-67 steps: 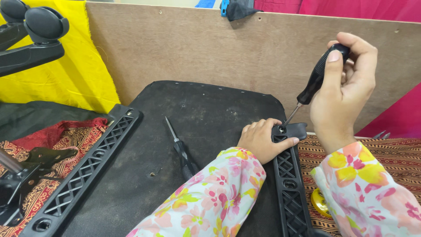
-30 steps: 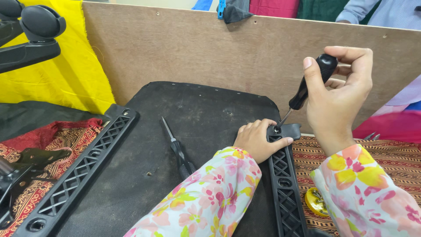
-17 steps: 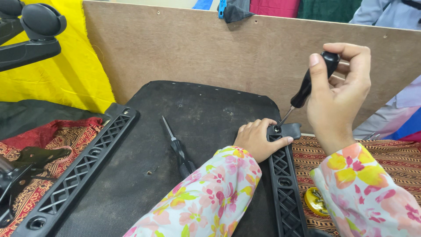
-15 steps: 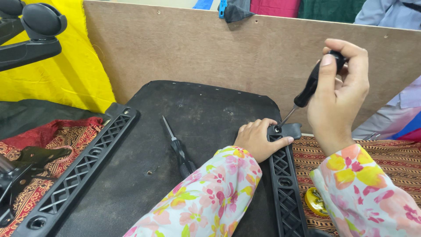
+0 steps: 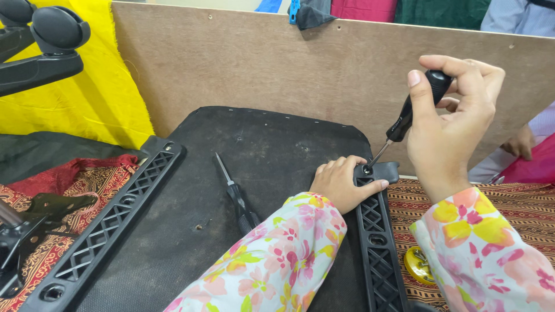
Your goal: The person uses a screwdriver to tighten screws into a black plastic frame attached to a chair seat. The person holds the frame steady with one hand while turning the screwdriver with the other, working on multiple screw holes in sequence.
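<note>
Head view shows the right hand (image 5: 448, 124) clenched on a black-handled screwdriver (image 5: 411, 112), its tip down-left in a screw hole of the black lattice bracket (image 5: 376, 231) that the left hand (image 5: 341, 184) presses flat, fingers beside that tip.

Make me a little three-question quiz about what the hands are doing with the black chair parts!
1. True or false: the right hand holds a screwdriver by its black handle.
2. What does the left hand rest on?
A. the yellow cloth
B. the black lattice bracket
C. the wooden board
3. Fill in: a second screwdriver lies loose on the black ____.

Key
1. True; its tip sits at the bracket's top end.
2. B
3. seat panel
</note>
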